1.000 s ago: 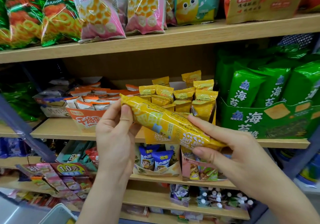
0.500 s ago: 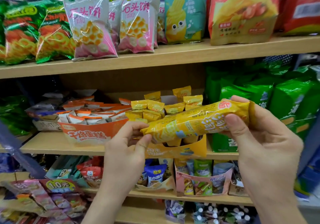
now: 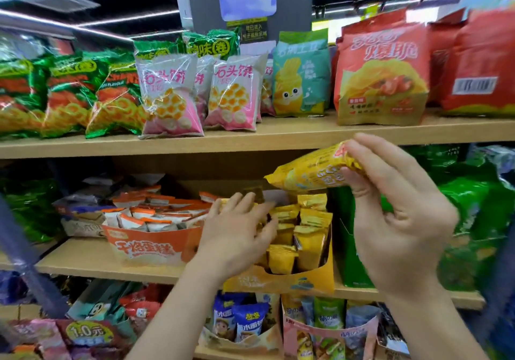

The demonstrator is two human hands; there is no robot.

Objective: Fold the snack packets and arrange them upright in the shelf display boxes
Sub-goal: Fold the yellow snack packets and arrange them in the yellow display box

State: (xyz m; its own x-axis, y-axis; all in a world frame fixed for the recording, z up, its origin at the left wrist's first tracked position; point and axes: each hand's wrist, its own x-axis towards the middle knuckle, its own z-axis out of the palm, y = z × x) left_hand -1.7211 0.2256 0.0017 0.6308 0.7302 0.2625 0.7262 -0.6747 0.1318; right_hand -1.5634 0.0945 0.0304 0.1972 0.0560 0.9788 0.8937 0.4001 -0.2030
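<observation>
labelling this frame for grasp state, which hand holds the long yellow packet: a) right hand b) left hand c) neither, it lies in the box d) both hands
a: only the right hand pinches the long yellow packet, raised above the yellow display box, while the left hand reaches open-fingered among the small yellow packets in that box.

Your long yellow foil snack packet (image 3: 309, 174) sits tilted, pinched at one end in your right hand (image 3: 395, 220), just above the yellow cardboard display box (image 3: 278, 281); small yellow packets (image 3: 309, 239) stand upright inside.
</observation>
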